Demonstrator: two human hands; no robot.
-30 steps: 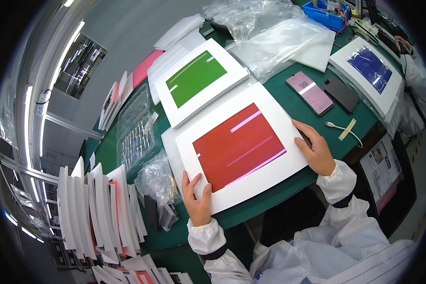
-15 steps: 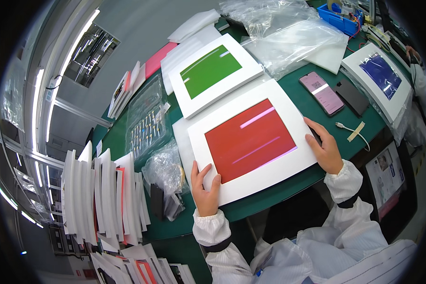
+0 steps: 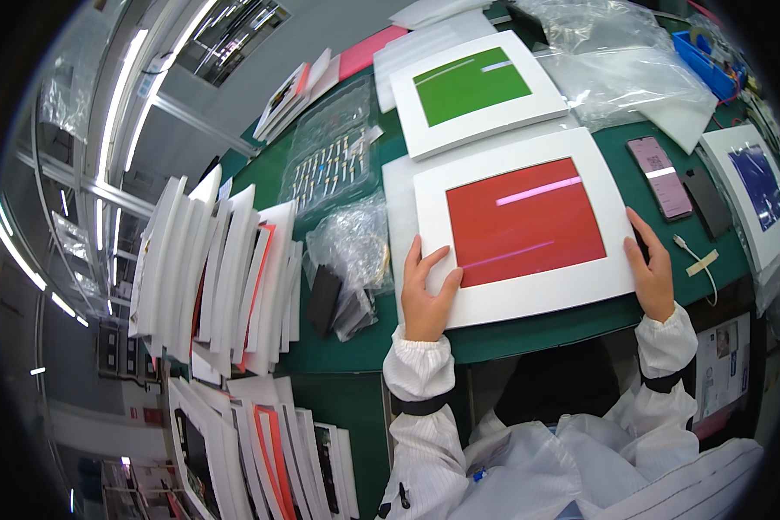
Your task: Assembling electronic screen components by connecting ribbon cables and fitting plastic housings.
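A white-framed display panel (image 3: 615, 260) with a red screen lies face up at the near edge of the table. My left hand (image 3: 426, 295) grips its left edge, thumb on the front of the frame and fingers along the side. On the opposite edge, my right hand (image 3: 653, 269) holds the frame the same way; some of its fingertips are hidden behind the rim. Just beyond lies a second white-framed panel (image 3: 550, 100) with a green screen. White foam sheeting (image 3: 400, 186) shows beneath and beside the red panel.
Left of me stand upright rows of white frames (image 3: 225, 269), near a crumpled clear bag (image 3: 355, 238) and a plastic tray of small cables (image 3: 329, 165). To the right are a phone (image 3: 660, 178), a black slab (image 3: 706, 204), a white cable (image 3: 698, 264) and a blue-screened panel (image 3: 754, 186).
The whole scene has shifted and rotated in the picture as the head view turned. Both hands keep their hold on the red-screened panel's side edges.
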